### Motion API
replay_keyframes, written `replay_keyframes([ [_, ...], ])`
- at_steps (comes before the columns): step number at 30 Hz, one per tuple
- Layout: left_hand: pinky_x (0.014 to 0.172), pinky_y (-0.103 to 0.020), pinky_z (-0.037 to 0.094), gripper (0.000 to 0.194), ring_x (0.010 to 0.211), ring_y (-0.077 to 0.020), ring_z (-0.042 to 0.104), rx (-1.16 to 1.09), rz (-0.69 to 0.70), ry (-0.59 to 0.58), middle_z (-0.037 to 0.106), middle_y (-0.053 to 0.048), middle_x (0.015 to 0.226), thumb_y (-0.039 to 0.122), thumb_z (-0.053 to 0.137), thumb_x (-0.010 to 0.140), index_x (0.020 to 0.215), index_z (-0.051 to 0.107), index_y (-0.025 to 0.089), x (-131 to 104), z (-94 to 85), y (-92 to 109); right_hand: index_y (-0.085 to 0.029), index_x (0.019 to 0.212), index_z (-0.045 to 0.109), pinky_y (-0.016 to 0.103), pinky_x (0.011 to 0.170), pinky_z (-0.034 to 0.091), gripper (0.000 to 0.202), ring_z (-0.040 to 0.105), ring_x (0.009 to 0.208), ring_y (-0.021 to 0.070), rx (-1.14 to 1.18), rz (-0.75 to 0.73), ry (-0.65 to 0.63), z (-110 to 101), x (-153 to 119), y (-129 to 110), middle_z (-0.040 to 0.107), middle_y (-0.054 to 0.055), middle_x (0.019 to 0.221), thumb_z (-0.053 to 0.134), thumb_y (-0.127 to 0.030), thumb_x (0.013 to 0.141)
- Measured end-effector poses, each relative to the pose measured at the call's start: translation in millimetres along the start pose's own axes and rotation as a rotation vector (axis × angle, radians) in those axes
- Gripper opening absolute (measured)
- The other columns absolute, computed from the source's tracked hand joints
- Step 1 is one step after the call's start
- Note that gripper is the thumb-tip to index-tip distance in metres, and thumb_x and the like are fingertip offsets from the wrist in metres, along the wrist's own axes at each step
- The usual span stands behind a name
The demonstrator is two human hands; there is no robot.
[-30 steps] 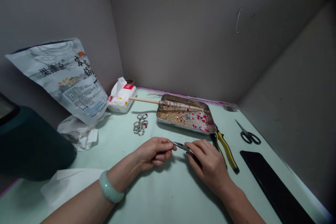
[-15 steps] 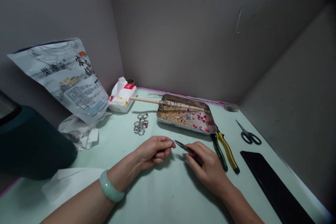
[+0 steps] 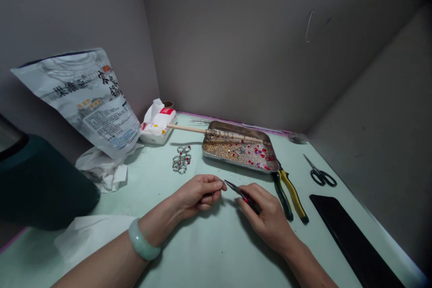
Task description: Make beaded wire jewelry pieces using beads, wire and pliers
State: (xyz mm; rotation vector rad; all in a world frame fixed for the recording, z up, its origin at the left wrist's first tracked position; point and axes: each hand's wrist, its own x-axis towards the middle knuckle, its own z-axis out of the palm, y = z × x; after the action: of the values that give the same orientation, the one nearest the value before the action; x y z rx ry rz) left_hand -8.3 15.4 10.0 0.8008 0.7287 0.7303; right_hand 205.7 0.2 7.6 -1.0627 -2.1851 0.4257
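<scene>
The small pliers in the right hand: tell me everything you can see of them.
The small pliers are slim needle-nose ones with dark metal jaws tapering to a fine point and a spot of red at the handles. The right hand holds them low over the pale green table, handles hidden in the palm. They lie tilted, tip pointing up-left toward the pinched fingertips of the left hand, almost meeting them. Whether the jaws clamp anything is too small to tell.

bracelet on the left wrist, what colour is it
Pale jade green bracelet, plain and unpatterned; the head view shows it clearly.
</scene>
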Motion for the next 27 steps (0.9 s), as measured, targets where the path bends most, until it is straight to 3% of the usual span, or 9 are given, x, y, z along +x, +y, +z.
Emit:
replay_keyframes([
  [15, 0.038, -0.022, 0.008, 0.026, 0.036, -0.0013, 0.021, 0.196, 0.096, 0.141, 0.048, 0.005, 0.053, 0.037, 0.063, 0.077, 0.083, 0.058, 0.012, 0.5, 10.1, 2.5, -0.019, 0.098, 0.060, 0.029, 0.066, 0.043, 0.015, 0.056, 0.072, 0.0170, 0.067, 0.092, -0.027, 6.2, -1.6, -1.3, 0.060, 0.004, 0.082, 0.048, -0.022, 0.089],
  [27, 0.046, -0.022, 0.022, 0.022, 0.043, -0.0057, 0.033, 0.537, 0.197, 0.250, 0.050, 0.004, 0.052, 0.034, 0.056, 0.079, 0.078, 0.061, 0.013, 4.1, 10.5, -0.7, -0.018, 0.096, 0.060, 0.029, 0.067, 0.041, 0.015, 0.055, 0.073, 0.0169, 0.054, 0.135, -0.081, 4.7, -1.0, -1.8, 0.059, 0.003, 0.082, 0.048, -0.025, 0.089],
])
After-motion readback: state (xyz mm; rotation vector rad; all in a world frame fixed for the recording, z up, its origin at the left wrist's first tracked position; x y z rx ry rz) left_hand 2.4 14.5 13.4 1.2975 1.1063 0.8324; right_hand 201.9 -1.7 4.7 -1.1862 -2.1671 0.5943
